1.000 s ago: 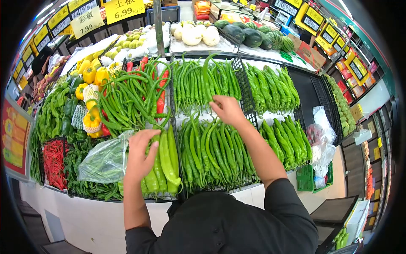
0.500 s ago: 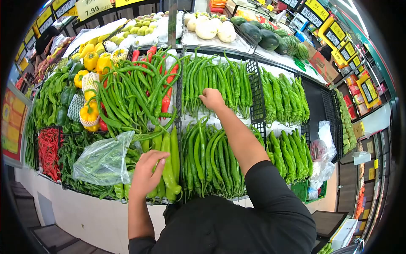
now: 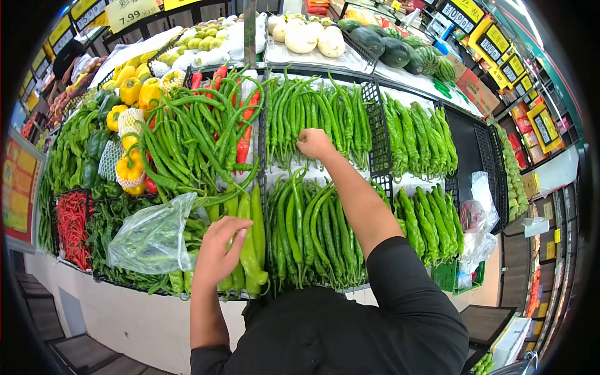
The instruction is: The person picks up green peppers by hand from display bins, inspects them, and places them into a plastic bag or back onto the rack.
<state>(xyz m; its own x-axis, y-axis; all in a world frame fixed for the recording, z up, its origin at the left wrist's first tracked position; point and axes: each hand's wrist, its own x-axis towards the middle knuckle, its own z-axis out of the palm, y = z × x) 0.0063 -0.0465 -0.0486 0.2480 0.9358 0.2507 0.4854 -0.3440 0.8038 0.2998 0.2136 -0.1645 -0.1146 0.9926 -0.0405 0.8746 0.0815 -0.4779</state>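
Over the large light green peppers (image 3: 250, 244) at the front is my left hand (image 3: 220, 250), its fingers held forward and the thumb slightly apart, with nothing seen in it. My right hand (image 3: 315, 144) is closed at the lower tips of the back row of long green chilies (image 3: 306, 115); what its fingers hold is too small to tell. Below it lies a front row of long green chilies (image 3: 312, 231). A loose heap of green chilies (image 3: 194, 131) covers red peppers (image 3: 245, 134) to the left. A clear plastic bag (image 3: 153, 237) rests left of my left hand.
Wrinkled green peppers (image 3: 419, 137) fill crates on the right, beside a black crate (image 3: 464, 144). Crumpled plastic bags (image 3: 478, 231) hang at the right front. Yellow peppers (image 3: 130, 165) and red chilies (image 3: 74, 228) are at left. Melons (image 3: 301, 39) and watermelons (image 3: 395, 52) stand behind.
The view has shifted slightly. Both hands stay in nearly the same places, the right one still closed at the chili tips.
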